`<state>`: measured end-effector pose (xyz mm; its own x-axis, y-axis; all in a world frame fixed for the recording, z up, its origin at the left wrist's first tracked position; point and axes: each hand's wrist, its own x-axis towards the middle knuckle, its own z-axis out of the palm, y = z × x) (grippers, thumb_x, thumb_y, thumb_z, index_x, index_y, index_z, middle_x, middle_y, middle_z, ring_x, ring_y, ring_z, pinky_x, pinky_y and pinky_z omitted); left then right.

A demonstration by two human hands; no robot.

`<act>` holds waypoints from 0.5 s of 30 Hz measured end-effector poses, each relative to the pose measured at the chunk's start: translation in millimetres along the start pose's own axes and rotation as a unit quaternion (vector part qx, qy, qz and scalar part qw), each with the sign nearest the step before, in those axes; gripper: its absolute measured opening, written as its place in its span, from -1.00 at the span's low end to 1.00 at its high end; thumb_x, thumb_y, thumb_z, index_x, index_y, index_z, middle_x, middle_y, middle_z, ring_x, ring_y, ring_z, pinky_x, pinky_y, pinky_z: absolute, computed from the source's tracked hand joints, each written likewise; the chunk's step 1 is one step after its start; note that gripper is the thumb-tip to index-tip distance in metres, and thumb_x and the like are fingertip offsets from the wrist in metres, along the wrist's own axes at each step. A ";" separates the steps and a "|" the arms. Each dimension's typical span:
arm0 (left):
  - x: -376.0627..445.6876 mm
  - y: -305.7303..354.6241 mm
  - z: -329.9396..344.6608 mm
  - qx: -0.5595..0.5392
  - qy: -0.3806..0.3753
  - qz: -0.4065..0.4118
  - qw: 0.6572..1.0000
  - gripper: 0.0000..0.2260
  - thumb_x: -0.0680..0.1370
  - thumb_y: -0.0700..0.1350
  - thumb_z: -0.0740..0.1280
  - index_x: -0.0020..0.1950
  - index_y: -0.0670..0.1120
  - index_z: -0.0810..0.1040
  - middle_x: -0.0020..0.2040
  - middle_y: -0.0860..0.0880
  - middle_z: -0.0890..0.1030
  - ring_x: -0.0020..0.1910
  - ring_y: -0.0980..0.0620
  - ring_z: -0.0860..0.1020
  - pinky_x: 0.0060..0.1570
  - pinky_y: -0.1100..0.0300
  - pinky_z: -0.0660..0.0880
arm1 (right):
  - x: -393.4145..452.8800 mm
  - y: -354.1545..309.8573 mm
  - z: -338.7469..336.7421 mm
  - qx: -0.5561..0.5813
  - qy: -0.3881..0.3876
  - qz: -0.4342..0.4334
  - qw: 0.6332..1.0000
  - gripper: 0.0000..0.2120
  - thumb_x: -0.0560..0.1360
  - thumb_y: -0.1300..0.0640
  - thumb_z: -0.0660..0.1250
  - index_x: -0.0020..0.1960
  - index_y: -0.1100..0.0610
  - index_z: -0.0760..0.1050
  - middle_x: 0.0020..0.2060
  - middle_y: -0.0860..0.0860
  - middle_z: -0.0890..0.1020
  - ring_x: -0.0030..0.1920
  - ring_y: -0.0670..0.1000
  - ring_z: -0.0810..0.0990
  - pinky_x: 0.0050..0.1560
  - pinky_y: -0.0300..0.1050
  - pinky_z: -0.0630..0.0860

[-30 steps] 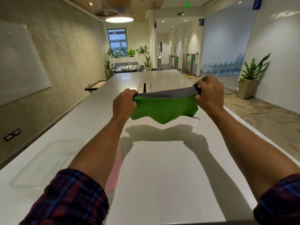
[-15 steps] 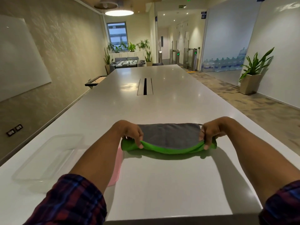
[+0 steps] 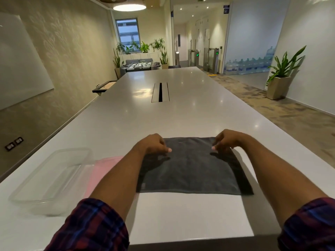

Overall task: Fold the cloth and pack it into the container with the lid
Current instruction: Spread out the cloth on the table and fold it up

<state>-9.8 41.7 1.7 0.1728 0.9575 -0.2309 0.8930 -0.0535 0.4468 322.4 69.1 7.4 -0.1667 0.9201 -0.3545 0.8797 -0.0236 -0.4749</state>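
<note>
The cloth (image 3: 192,171) lies spread flat on the white table, grey side up, with none of its green side showing. My left hand (image 3: 154,144) hovers over its far left corner, fingers curled and pointing down, holding nothing. My right hand (image 3: 226,141) is over the far right corner in the same pose. A clear plastic container (image 3: 49,180) stands open on the table to the left of the cloth. The pink lid (image 3: 103,171) lies between container and cloth, partly hidden under my left forearm.
The long white table (image 3: 181,115) stretches ahead, with a cable slot (image 3: 160,92) in its middle. Its near edge runs just below my forearms. A wall is on the left, and carpeted floor with a potted plant (image 3: 282,73) on the right.
The cloth was held up in the air, green side toward me, then lowered onto the table and laid out flat with the grey side up. Both hands have let go of it.
</note>
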 end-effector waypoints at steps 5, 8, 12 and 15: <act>6.2 -17.0 28.4 0.070 0.094 -0.016 0.993 -0.19 0.38 0.38 0.41 0.49 -0.03 0.36 0.47 -0.08 0.41 0.40 -0.15 0.43 0.36 -0.10 0.42 | 27.3 3.9 25.5 -0.135 0.087 0.040 0.986 -0.52 0.45 -0.23 0.41 0.28 -0.02 0.58 0.21 0.03 0.64 0.16 0.12 0.60 0.24 0.12 0.52; 9.7 -30.9 46.5 0.121 0.060 -0.058 0.989 0.09 0.34 0.54 0.26 0.65 -0.08 0.03 0.66 -0.06 0.04 0.64 -0.14 0.00 0.55 -0.16 0.14 | 32.8 5.2 31.6 -0.158 0.078 0.049 0.983 -0.60 0.52 -0.21 0.32 0.26 -0.02 0.56 0.21 0.04 0.63 0.15 0.11 0.59 0.20 0.08 0.52; 9.1 -34.8 60.4 0.089 0.041 -0.099 0.990 0.12 0.39 0.55 0.17 0.66 -0.14 -0.17 0.66 -0.06 -0.18 0.64 -0.08 -0.20 0.60 -0.08 -0.06 | 42.0 10.2 30.4 -0.144 0.062 0.032 0.987 -0.54 0.60 -0.13 0.26 0.44 0.02 0.44 0.39 0.08 0.52 0.34 0.14 0.51 0.36 0.15 0.44; 11.4 -34.6 59.6 0.093 0.027 -0.106 0.990 0.14 0.38 0.56 0.16 0.65 -0.14 -0.21 0.66 -0.07 -0.21 0.64 -0.08 -0.22 0.60 -0.05 -0.12 | 43.7 13.9 26.8 -0.083 0.101 0.030 0.991 -0.54 0.57 -0.08 0.35 0.39 0.11 0.48 0.32 0.16 0.55 0.25 0.17 0.55 0.30 0.09 0.50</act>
<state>-14.0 37.6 -67.9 -0.0435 0.9663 -0.2536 0.9687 0.1029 0.2259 315.4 98.4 -36.2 -0.0338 0.9788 -0.2022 0.9495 -0.0317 -0.3122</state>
